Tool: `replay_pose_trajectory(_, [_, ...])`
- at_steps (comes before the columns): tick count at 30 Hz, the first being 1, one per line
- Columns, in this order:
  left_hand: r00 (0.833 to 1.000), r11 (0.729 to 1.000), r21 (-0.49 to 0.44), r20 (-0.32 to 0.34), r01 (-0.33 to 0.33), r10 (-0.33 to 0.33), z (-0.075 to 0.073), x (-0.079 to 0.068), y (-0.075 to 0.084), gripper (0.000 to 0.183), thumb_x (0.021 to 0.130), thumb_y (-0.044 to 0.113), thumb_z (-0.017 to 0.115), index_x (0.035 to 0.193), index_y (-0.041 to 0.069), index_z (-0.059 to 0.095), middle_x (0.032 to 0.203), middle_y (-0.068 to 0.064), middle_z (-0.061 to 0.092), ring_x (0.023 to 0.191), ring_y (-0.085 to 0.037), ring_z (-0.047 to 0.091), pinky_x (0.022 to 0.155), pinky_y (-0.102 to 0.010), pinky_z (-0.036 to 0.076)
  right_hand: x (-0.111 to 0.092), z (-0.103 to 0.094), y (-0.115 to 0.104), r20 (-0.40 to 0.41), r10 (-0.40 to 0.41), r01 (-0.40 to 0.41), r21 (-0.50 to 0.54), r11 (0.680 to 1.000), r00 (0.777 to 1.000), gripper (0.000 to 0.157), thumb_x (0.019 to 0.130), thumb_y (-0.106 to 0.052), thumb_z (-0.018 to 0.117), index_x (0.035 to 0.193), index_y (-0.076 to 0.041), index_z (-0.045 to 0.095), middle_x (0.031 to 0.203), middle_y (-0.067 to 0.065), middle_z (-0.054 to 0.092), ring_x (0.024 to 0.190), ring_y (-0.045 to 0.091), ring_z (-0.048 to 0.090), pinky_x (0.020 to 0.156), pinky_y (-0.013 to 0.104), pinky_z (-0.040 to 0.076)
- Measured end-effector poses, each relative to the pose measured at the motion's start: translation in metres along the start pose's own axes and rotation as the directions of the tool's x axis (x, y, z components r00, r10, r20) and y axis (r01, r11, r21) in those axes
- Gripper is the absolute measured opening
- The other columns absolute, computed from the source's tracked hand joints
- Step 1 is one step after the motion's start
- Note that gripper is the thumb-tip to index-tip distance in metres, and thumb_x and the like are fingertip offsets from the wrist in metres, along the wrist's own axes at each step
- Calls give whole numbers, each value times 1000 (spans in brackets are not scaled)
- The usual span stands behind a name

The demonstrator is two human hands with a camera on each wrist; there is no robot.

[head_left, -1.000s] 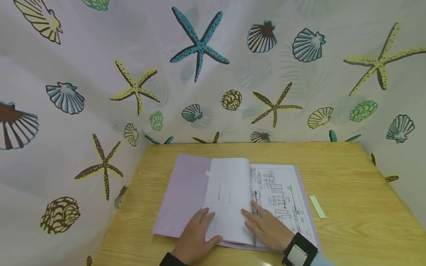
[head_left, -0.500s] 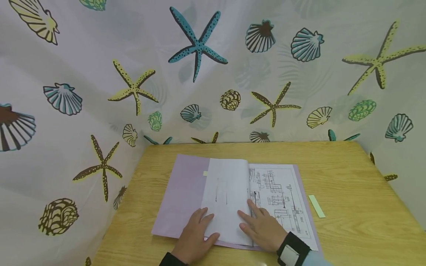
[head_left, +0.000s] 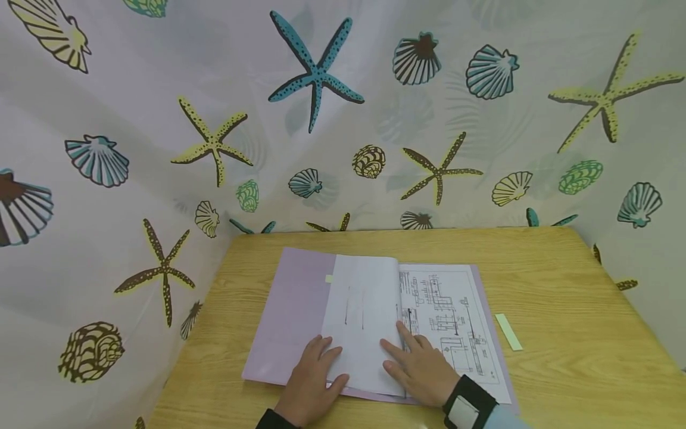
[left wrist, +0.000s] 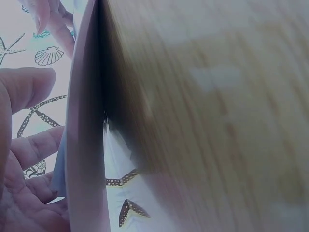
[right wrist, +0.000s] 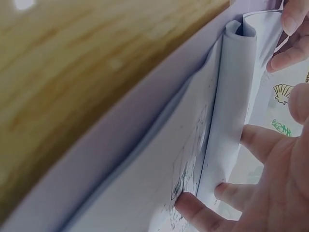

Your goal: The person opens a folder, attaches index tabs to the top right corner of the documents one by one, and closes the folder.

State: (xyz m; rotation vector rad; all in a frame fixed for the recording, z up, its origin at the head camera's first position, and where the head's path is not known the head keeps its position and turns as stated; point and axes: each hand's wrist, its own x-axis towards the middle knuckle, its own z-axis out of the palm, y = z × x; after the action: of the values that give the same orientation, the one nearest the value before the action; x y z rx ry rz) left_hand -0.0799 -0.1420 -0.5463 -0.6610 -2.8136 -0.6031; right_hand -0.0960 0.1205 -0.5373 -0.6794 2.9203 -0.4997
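An open lilac folder lies on the wooden table, holding a stack of white sheets. Its turned-over page shows a few thin lines, and the drawing sheet on the right carries black technical drawings. My left hand rests with spread fingers at the lower left, over the folder and the turned page's edge. My right hand lies across the fold, its fingertips touching the pages. In the right wrist view the folded-over paper bulges along the fold, with fingers pressed against it and the drawing.
A pale green strip lies on the table right of the folder. A small pale tab sticks out from the turned page's left edge. Behind and beside the table hangs a white curtain printed with shells and starfish.
My right hand has slid slightly left along the fold of the pages. My left hand stays in much the same place; the whole view has shifted a little.
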Motion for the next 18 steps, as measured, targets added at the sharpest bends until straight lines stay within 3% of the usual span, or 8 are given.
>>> replay_pose_trajectory(9, [1000,1000,-15,1,4,-4,-2,2,1,45,86,38,66,121,11,59,132,-14,49,130,-32,33,97,-51,42,0,-1,1,1,-8,8,50,999,1000,49,98,-53,32,138,-28,47,152,17,23,120,43,41,93,56,42])
replay_pose_trajectory(18, [1000,1000,-18,-4,-19,19,-4,3,1,43,86,37,66,120,10,60,131,-13,52,130,-32,34,96,-52,42,-6,-15,3,26,6,-11,200,980,1000,51,99,-53,30,140,-27,43,153,12,22,130,39,31,100,57,35])
